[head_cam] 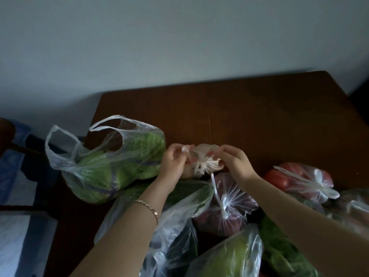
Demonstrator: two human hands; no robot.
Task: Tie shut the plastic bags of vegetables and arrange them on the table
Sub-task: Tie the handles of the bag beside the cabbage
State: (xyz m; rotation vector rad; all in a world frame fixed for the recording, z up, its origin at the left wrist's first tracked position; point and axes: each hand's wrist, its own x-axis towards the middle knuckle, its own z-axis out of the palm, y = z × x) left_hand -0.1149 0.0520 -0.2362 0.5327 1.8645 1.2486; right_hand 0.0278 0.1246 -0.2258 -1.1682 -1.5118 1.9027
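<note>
Here, both hands pinch a small pale bag [201, 162] — neck gathered.

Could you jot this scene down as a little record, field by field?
doing: tying the small pale bag
left hand: pinches one handle
right hand: pinches the other handle
already knotted: tomato bag, dark red bag
untied: bag of greens
surface: brown table

A home room: dark wooden table [259, 116] against a plain wall [179, 37].
</note>
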